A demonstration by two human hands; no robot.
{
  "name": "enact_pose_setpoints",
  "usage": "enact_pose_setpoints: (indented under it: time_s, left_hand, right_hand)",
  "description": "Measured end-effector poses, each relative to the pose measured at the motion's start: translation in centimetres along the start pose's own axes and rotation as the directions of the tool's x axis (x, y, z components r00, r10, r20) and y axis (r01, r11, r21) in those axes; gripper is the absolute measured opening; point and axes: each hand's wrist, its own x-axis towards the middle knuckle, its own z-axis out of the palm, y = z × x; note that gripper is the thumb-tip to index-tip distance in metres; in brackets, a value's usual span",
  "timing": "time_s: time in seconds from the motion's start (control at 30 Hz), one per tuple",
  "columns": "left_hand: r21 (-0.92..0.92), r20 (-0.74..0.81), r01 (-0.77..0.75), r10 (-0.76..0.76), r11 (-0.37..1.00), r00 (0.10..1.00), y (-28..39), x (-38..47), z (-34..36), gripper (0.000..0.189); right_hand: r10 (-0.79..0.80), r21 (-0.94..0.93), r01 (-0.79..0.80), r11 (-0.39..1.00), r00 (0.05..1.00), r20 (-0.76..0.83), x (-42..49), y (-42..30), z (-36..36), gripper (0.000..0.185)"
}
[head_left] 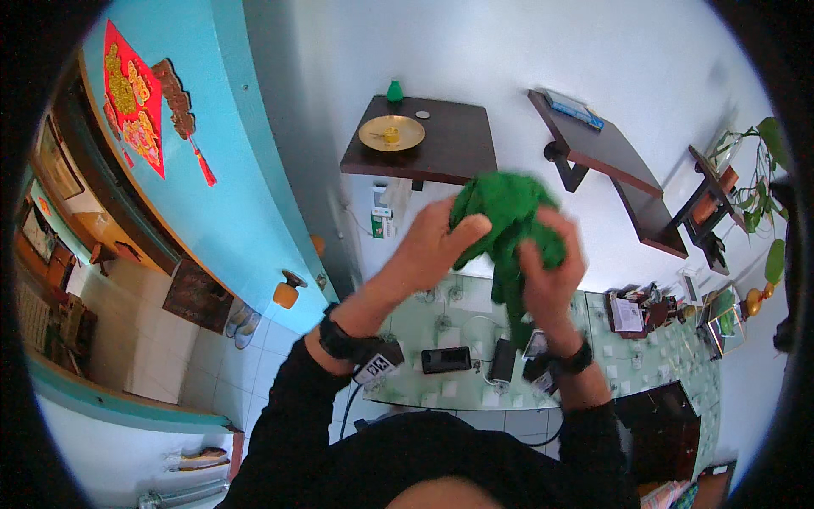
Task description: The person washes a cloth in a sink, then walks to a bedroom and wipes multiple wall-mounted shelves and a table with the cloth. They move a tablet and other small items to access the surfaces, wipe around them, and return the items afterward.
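A crumpled green cloth (pixel 505 203) is held up between my two hands, in front of a dark wooden wall shelf (pixel 445 133). My left hand (pixel 439 232) grips its left side, thumb across the front. On the other side my right hand (pixel 556 264) has its fingers bent into the fabric, slightly blurred. One end of the cloth hangs down past my right wrist, over the table. On the shelf stand a round gold plate (pixel 375 141) with a small yellow object (pixel 391 134) on it, a white disc (pixel 422 115) and a green bottle (pixel 395 91).
Below lies a glass-topped table (pixel 439 397) bearing a black tray-like object (pixel 446 360), a dark oblong device (pixel 502 361) and a white cable. More shelves (pixel 598 153) jut from the wall at right, near a trailing plant (pixel 760 191). A blue door (pixel 254 191) stands at left.
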Motion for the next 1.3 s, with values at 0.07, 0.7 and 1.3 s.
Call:
enact_pose_setpoints:
  time_s: [0.07,0.7,1.3]
  left_hand:
    - [0.157,-0.069,-0.131,0.144,0.979,0.987,2.0,1.5,-1.7,0.035]
    - [0.794,0.284,-0.215,-0.035,0.569,0.958,-3.8,17.3,-15.3,0.015]
    - [0.902,0.332,-0.273,-0.135,0.335,0.933,-4.8,17.7,-15.3,0.019]
  right_hand:
    - [-0.109,-0.065,0.106,0.992,0.993,-0.041,5.2,-1.1,0.1,0.03]
    - [0.285,-0.695,0.361,0.621,0.723,0.63,20.4,5.7,6.6,0.044]
    - [0.157,-0.715,0.459,0.528,0.774,0.613,20.1,7.0,11.5,0.028]
